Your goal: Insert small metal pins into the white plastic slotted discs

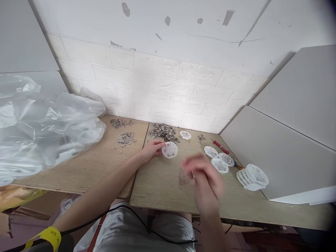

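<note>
Pinched at its left edge, a round white plastic disc (169, 149) with small metal pieces on its face is in my left hand (152, 151). My right hand (203, 176) is smeared by motion over the tabletop to the right of that disc, and its fingers cannot be made out. Behind my left hand lies a heap of small metal parts (163, 131). One more white disc (185, 134) lies just right of the heap. Several similar discs (219, 165) lie spread on the table beyond my right hand.
A stack of white discs (252, 177) stands at the right by a grey panel. Near it lie a red pen-like object (221, 147) and a tool with an orange part (239, 167). Smaller metal piles (126, 139) are at left, beside a big clear plastic bag (49, 129).
</note>
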Available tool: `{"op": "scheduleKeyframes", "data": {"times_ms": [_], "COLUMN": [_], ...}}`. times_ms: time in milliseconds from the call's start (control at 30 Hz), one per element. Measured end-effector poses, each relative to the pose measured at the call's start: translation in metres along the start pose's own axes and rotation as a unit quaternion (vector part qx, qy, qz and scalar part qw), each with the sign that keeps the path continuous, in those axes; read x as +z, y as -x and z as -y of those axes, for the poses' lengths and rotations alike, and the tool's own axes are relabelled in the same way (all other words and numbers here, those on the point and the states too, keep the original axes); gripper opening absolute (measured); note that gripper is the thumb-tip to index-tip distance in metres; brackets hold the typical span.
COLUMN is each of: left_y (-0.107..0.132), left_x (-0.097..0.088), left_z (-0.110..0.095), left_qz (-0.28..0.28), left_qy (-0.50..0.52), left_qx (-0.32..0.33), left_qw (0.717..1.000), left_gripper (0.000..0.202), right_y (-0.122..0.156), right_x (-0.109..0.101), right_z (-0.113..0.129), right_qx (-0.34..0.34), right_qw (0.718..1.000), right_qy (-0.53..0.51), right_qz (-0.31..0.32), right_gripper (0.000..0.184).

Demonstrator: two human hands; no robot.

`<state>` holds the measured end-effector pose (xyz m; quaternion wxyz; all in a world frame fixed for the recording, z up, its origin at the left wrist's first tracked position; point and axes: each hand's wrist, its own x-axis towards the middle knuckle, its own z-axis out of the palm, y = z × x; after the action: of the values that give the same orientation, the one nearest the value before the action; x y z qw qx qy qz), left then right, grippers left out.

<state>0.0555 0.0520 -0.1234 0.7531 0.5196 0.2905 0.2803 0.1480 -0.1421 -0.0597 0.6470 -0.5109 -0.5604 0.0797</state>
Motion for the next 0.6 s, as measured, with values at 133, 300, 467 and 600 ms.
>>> {"op": "scheduleKeyframes", "data": {"times_ms": [133,300,467,600], "left_y": [0.001,0.002,0.003,0.003], "left_x": [0.001,0.001,0.000,0.000], "left_z": [0.000,-0.003,-0.003,-0.003], "left_qz": [-0.009,-0.013,-0.004,-0.010], "left_qy": [0.003,0.008,0.006,0.005], "left_qx": [-0.005,-0.004,-0.013,-0.007], "left_qw": [1.000,1.000,1.000,1.000], "left_gripper": [0.025,0.023,0.026,0.029], "right_y": [-0.025,-0.030,-0.021,-0.016], "right_x": [0.004,0.014,0.028,0.027], "right_z": [-0.047,-0.070,-0.073,-0.080], "right_qx": [0.166,0.169,0.099,0.038], "right_qw": [0.979,0.940,0.922,0.923], "right_qy": [0.121,0.282,0.347,0.361], "right_qz": [0.013,0.095,0.140,0.126], "right_gripper": [0.023,0.039,0.037,0.022]}}
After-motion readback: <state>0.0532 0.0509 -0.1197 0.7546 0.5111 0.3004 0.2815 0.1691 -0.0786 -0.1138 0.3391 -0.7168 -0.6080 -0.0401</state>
